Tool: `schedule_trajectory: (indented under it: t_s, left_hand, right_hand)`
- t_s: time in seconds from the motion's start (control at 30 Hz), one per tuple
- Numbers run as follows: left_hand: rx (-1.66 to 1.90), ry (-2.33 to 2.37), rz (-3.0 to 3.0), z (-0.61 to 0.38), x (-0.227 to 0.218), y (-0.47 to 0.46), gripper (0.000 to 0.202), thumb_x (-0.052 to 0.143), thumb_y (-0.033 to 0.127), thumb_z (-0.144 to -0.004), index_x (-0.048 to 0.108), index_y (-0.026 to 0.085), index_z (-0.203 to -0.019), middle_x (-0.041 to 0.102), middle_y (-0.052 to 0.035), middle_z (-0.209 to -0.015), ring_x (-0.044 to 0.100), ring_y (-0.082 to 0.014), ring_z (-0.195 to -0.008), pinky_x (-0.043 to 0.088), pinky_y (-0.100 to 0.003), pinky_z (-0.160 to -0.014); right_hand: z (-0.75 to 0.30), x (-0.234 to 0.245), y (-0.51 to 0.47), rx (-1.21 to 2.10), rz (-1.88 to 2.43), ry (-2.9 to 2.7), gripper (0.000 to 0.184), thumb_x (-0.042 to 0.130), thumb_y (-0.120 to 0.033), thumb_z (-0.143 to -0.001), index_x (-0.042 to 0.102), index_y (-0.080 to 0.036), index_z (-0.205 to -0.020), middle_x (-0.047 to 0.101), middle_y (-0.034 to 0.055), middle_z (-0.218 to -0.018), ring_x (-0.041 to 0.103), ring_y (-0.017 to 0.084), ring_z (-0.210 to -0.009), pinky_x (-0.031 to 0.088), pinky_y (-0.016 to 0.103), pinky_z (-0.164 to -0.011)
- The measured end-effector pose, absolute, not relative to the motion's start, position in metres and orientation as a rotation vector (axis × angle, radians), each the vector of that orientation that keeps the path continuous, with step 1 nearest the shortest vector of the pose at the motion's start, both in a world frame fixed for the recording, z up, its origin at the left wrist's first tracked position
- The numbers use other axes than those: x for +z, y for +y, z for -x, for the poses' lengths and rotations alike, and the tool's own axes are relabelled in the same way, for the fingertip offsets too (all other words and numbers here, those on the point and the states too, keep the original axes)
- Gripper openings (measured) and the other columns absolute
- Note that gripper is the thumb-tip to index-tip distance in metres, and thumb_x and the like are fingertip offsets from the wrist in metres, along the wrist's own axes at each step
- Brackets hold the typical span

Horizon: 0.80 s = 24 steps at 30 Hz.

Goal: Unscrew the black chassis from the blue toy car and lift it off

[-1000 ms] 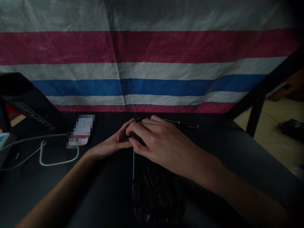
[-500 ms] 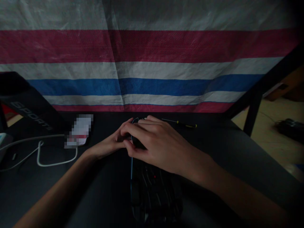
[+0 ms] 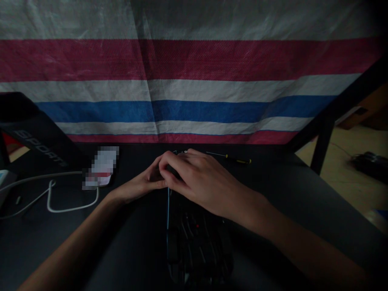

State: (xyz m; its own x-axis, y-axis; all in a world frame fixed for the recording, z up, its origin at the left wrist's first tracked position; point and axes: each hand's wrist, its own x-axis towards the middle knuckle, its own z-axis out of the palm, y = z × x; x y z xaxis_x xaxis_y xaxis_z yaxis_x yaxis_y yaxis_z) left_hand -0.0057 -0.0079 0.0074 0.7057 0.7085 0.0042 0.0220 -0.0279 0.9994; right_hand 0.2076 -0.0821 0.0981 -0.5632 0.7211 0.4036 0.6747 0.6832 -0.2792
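A long black object (image 3: 197, 250), ridged on top like a toy car with a small red spot and a thin blue edge on its left, lies on the dark table in front of me. My left hand (image 3: 148, 182) is closed at its far left side, thumb toward the blue edge. Over the far end bends my right hand (image 3: 200, 178), palm down, its thumb and forefinger pinched together beside my left thumb. The right hand covers most of that end, so the part between my fingers is hidden. Dim light blurs the object's details.
A yellow-and-black screwdriver (image 3: 238, 159) lies beyond my right hand. To the left are a phone (image 3: 104, 167), a white cable (image 3: 72, 210) and a black upright piece marked SPORT (image 3: 42, 137). A striped sheet (image 3: 194, 60) hangs behind the table.
My right hand's thumb and forefinger have drawn together, closing the gap where a dark part showed. The left thumb now reaches slightly farther right. The black object stays in place.
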Motion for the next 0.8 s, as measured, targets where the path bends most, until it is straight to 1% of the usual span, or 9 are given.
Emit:
schedule_trajectory:
  t_s: [0.07,0.13,0.23,0.3,0.4,0.47,0.6,0.73,0.8]
  left_hand:
    - [0.595,0.610,-1.536,0.0057,0.0064,-0.0062,0.081,0.078,0.031,-0.088,0.037,0.031,-0.157,0.043,-0.0095,-0.164,0.034,-0.0357,-0.154,0.032,-0.050,-0.126]
    - [0.620,0.598,-1.561,0.0068,0.0028,-0.0032,0.080,0.080,0.030,-0.086,0.041,0.032,-0.156,0.046,-0.0081,-0.162,0.033,-0.0362,-0.154,0.032,-0.048,-0.126]
    - [0.641,0.627,-1.560,0.0089,-0.0017,-0.0008,0.088,0.080,0.029,-0.085,0.034,0.034,-0.160,0.041,-0.0073,-0.165,0.030,-0.0361,-0.155,0.031,-0.049,-0.126]
    - [0.617,0.646,-1.532,0.0092,-0.0017,-0.0017,0.090,0.078,0.028,-0.087,0.028,0.033,-0.162,0.038,-0.0087,-0.167,0.032,-0.0361,-0.155,0.032,-0.052,-0.126]
    - [0.608,0.635,-1.515,0.0081,0.0009,-0.0038,0.091,0.078,0.027,-0.088,0.027,0.034,-0.162,0.035,-0.0097,-0.168,0.031,-0.0364,-0.155,0.034,-0.050,-0.125]
    - [0.615,0.618,-1.524,0.0074,0.0020,-0.0045,0.091,0.080,0.027,-0.087,0.028,0.035,-0.162,0.037,-0.0094,-0.167,0.030,-0.0359,-0.156,0.034,-0.047,-0.125]
    - [0.597,0.624,-1.492,0.0074,0.0014,-0.0045,0.092,0.077,0.029,-0.088,0.023,0.033,-0.163,0.043,-0.0101,-0.164,0.035,-0.0341,-0.153,0.033,-0.050,-0.125]
    - [0.625,0.622,-1.491,0.0072,0.0011,-0.0039,0.092,0.083,0.027,-0.082,0.033,0.033,-0.160,0.037,-0.0100,-0.167,0.028,-0.0384,-0.156,0.030,-0.053,-0.126]
    - [0.635,0.607,-1.475,0.0071,0.0015,-0.0041,0.094,0.085,0.026,-0.079,0.036,0.034,-0.158,0.037,-0.0089,-0.167,0.027,-0.0391,-0.156,0.028,-0.054,-0.127]
  right_hand:
    - [-0.2086,0.0984,-0.0817,0.186,0.975,-2.419,0.015,0.050,-0.019,-0.102,0.057,-0.017,-0.116,0.070,0.0059,-0.104,0.062,0.019,-0.097,0.045,0.033,-0.091]
    - [-0.2094,0.0990,-0.0815,0.200,0.899,-2.426,0.017,0.053,-0.016,-0.098,0.058,-0.017,-0.115,0.070,0.0058,-0.109,0.061,0.019,-0.102,0.043,0.034,-0.097]
    - [-0.2105,0.0991,-0.0807,0.115,0.890,-2.400,0.011,0.054,-0.023,-0.101,0.062,-0.019,-0.106,0.071,0.0035,-0.100,0.061,0.018,-0.094,0.042,0.034,-0.094]
    - [-0.2117,0.0992,-0.0797,0.074,0.906,-2.392,0.015,0.052,-0.027,-0.104,0.064,-0.018,-0.101,0.070,0.0021,-0.092,0.060,0.016,-0.085,0.042,0.033,-0.087]
    - [-0.2139,0.0997,-0.0783,0.069,0.841,-2.429,0.012,0.053,-0.019,-0.101,0.063,-0.016,-0.105,0.070,0.0037,-0.098,0.060,0.017,-0.091,0.042,0.032,-0.089]
    - [-0.2147,0.0993,-0.0779,0.050,0.809,-2.439,0.012,0.054,-0.017,-0.098,0.063,-0.016,-0.107,0.070,0.0051,-0.102,0.059,0.019,-0.098,0.042,0.033,-0.092]
    - [-0.2138,0.0978,-0.0787,-0.022,0.865,-2.434,0.017,0.048,-0.023,-0.104,0.063,-0.018,-0.103,0.068,0.0035,-0.089,0.059,0.017,-0.083,0.044,0.034,-0.086]
    - [-0.2134,0.1009,-0.0818,0.176,0.830,-2.443,0.015,0.052,-0.016,-0.099,0.059,-0.017,-0.113,0.069,0.0066,-0.107,0.061,0.018,-0.101,0.046,0.033,-0.096]
    - [-0.2140,0.1032,-0.0827,0.245,0.878,-2.428,0.016,0.056,-0.019,-0.099,0.058,-0.018,-0.114,0.069,0.0057,-0.109,0.061,0.018,-0.101,0.046,0.033,-0.096]
